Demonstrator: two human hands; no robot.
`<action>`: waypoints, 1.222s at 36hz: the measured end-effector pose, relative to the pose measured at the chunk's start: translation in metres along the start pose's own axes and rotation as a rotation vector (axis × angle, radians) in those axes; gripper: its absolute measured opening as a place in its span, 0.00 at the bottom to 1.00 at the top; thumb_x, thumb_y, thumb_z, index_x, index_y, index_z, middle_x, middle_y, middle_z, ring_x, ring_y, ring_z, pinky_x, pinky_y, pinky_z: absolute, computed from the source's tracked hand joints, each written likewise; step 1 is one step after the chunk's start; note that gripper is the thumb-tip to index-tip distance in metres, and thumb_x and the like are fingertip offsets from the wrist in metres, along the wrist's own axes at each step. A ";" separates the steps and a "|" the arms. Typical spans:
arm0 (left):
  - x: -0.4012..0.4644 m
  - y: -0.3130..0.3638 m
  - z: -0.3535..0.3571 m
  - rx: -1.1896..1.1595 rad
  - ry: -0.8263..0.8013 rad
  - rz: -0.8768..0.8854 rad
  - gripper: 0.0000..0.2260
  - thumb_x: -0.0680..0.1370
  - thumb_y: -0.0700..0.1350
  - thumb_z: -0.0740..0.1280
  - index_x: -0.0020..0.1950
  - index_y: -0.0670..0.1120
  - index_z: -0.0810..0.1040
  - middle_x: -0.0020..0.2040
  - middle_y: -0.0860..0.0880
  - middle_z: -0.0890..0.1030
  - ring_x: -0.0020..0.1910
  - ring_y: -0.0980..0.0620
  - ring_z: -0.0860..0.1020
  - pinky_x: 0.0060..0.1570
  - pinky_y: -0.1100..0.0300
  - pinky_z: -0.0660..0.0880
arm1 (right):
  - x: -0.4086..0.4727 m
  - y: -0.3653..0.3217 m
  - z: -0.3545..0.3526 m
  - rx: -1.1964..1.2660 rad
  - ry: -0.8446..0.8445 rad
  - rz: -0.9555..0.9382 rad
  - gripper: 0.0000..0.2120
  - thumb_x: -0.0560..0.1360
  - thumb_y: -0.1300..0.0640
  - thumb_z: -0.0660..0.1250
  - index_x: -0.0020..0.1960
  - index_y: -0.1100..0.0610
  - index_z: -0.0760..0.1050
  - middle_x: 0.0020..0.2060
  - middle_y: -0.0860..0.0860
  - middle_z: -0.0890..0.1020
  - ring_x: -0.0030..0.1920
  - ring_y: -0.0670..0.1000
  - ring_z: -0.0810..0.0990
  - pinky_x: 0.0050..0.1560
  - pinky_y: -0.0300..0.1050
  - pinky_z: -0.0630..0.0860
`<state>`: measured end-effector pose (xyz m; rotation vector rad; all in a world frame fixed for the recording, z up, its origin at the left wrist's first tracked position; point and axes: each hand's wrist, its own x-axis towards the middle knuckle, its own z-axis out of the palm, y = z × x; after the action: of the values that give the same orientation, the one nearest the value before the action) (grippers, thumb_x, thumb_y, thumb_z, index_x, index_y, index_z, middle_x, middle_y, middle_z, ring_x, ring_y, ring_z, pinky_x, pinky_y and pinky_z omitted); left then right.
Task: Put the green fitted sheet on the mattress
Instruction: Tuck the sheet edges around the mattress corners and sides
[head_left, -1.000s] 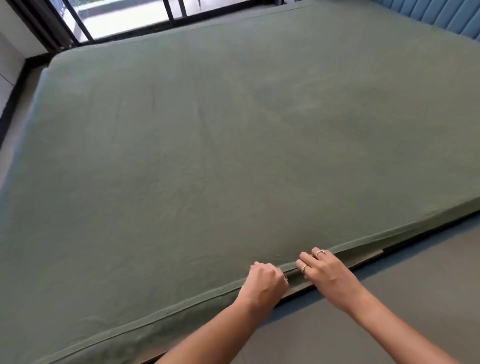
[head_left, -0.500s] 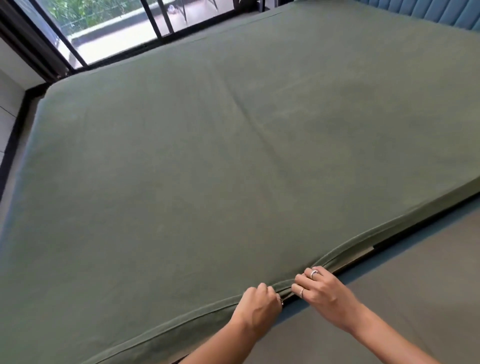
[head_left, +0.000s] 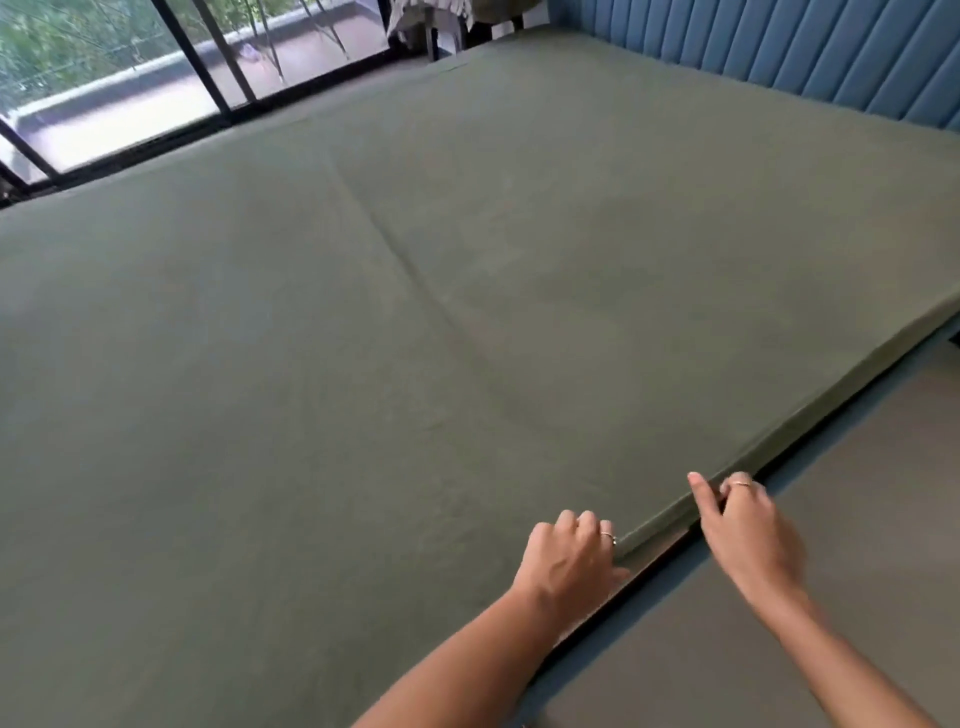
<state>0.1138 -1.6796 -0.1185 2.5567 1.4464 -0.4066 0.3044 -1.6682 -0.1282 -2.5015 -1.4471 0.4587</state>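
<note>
Sheet (head_left: 415, 338) covers all the mattress top I see; left hand (head_left: 569, 558) and right hand (head_left: 745, 525) curl onto its 5 o'clock edge, tucking left

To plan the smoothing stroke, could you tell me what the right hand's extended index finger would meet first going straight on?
Probably only the green fitted sheet: the right hand points up-left along its top, which looks free.

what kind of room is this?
Most likely a bedroom: a wide mattress under a green fitted sheet, a blue padded headboard along its far side, and sliding glass doors that open onto greenery outside.
</note>
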 end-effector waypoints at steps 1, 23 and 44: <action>0.009 0.004 -0.007 -0.023 0.012 0.010 0.21 0.58 0.70 0.71 0.32 0.53 0.76 0.29 0.56 0.73 0.28 0.56 0.74 0.24 0.62 0.53 | 0.010 -0.003 -0.002 0.032 -0.029 0.110 0.27 0.77 0.37 0.55 0.48 0.62 0.73 0.48 0.63 0.80 0.48 0.64 0.79 0.43 0.52 0.73; 0.041 0.013 -0.006 -0.055 -0.202 0.150 0.12 0.57 0.57 0.74 0.31 0.53 0.76 0.27 0.57 0.73 0.23 0.59 0.73 0.27 0.61 0.38 | 0.006 0.066 0.023 0.233 -0.135 0.676 0.10 0.79 0.62 0.61 0.46 0.69 0.76 0.49 0.70 0.79 0.52 0.69 0.76 0.51 0.55 0.71; 0.199 0.088 -0.067 -0.267 -0.048 0.006 0.22 0.79 0.58 0.60 0.63 0.42 0.71 0.59 0.44 0.74 0.60 0.45 0.72 0.47 0.51 0.73 | 0.197 0.053 -0.043 0.369 -0.127 0.597 0.29 0.77 0.37 0.55 0.53 0.63 0.74 0.51 0.62 0.80 0.50 0.64 0.80 0.51 0.53 0.76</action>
<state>0.2967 -1.5438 -0.1177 2.3240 1.3741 -0.2527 0.4551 -1.5244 -0.1380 -2.5763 -0.5400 0.9026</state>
